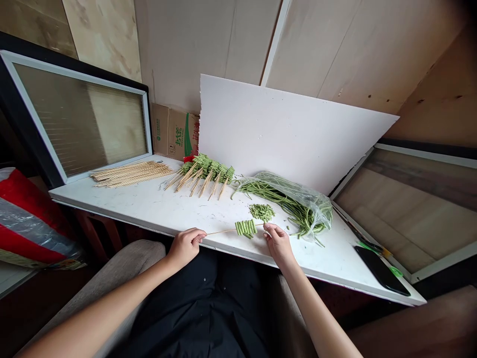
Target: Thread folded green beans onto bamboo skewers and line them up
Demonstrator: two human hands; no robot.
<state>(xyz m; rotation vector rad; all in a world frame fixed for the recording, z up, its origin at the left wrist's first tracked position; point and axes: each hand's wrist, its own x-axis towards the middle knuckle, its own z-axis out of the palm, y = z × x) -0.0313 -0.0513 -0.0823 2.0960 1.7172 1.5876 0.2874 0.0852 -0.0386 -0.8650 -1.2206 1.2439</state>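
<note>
My left hand (187,245) is closed round the near end of a thin bamboo skewer (220,231), held just above the table's front edge. Several short cut pieces of green bean (245,228) sit side by side across the skewer towards its right end. At that end my right hand (276,242) is closed in a pinch; a small green bean piece seems to be between thumb and finger, mostly hidden. Just behind lies a small heap of cut bean pieces (262,212). Whole long green beans (298,209) lie partly inside a clear plastic bag (313,201).
Filled bean skewers (203,171) are stacked at the back, with loose bare skewers (130,174) to their left. A black phone (382,269) and green-handled scissors (395,271) lie on the right of the white table (156,209). A white board (283,129) leans behind.
</note>
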